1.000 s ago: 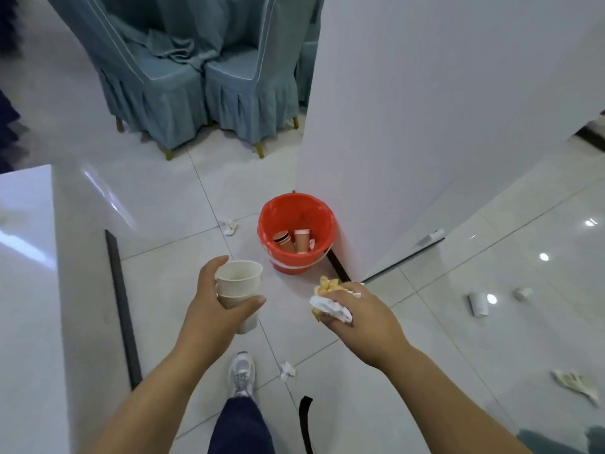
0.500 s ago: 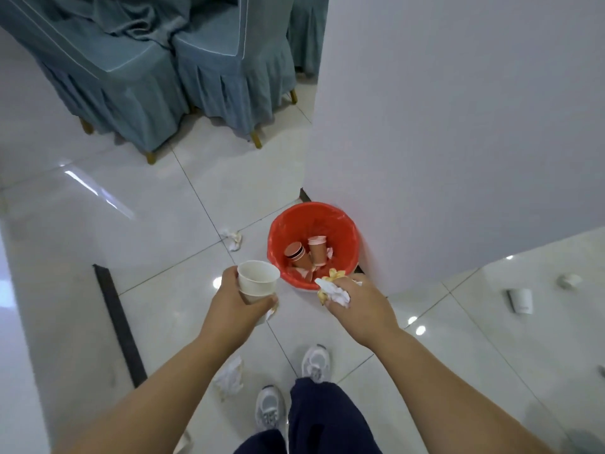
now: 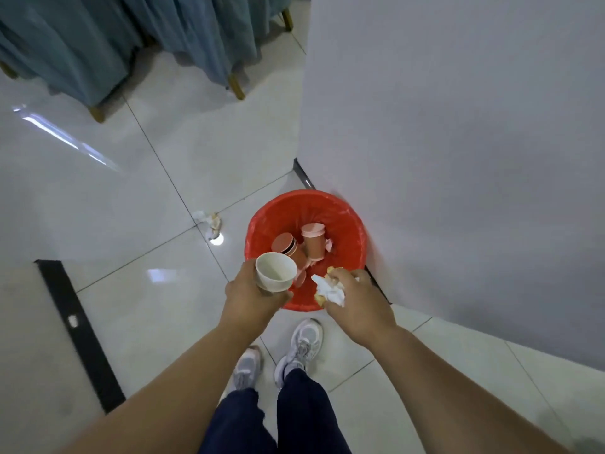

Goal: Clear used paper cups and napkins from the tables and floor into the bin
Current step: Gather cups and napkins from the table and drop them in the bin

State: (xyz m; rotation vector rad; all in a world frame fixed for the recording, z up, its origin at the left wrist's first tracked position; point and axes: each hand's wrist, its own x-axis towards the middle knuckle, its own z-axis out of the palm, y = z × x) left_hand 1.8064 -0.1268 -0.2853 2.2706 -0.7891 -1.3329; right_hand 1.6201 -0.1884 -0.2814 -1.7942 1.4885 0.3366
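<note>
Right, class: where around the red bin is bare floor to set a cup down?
Bare tile: between the blue chair skirts and the bin, past the floor napkin; between the black strip and the shoes. Crowded: the bin's near rim, under the left hand and right hand, and its inside, with brown cups.

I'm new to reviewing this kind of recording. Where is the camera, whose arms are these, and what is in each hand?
There is no machine here. A person works with bare hands, and every picture comes from one camera worn on their head, looking forward and down. That is why you see their own arms and grey sneakers.

The left hand grips a plain white paper cup. The right hand clutches a crumpled white-and-yellow napkin. Both hands are at the near rim of the round red plastic bin.

The bin stands on the white tiled floor beside a white wall and already holds brown paper cups. Another crumpled napkin lies on the floor to the left of the bin.
</note>
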